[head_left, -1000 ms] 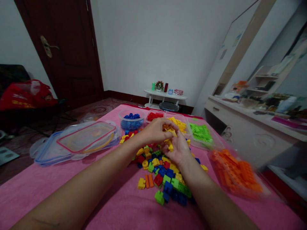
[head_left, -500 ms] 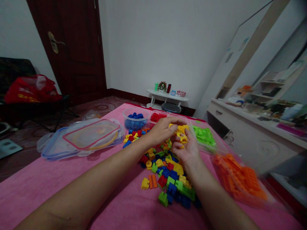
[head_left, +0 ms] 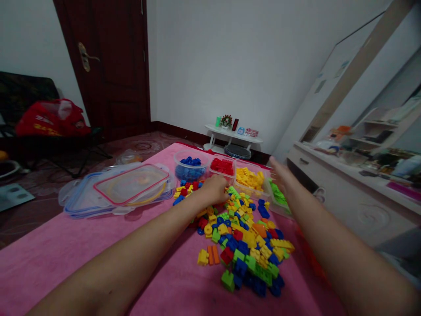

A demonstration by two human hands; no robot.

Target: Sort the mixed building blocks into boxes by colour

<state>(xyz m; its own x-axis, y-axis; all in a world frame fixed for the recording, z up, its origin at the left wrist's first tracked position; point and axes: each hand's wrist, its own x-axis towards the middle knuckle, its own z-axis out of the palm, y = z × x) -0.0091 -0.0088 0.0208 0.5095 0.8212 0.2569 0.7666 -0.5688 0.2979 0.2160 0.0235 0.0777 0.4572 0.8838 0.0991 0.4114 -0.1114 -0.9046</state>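
A heap of mixed coloured plastic bricks (head_left: pixel 245 239) lies on the pink cloth (head_left: pixel 66 263). My left hand (head_left: pixel 214 190) rests knuckles-up at the heap's far edge, fingers curled down into the bricks; what they grip is hidden. My right hand (head_left: pixel 279 173) hovers with fingers stretched out over the tub of green bricks (head_left: pixel 279 195), beside the tub of yellow bricks (head_left: pixel 250 179). It holds nothing.
A round tub of blue bricks (head_left: pixel 190 166) and a tub of red bricks (head_left: pixel 222 166) stand at the back. Stacked clear lids (head_left: pixel 125 189) lie to the left. Orange bricks (head_left: pixel 309 254) show behind my right forearm. A white dresser (head_left: pixel 355 193) stands at right.
Both hands were together above the heap with yellow bricks between them. Now they have parted: the right hand moved out over the green tub, open, and the left dropped onto the heap.
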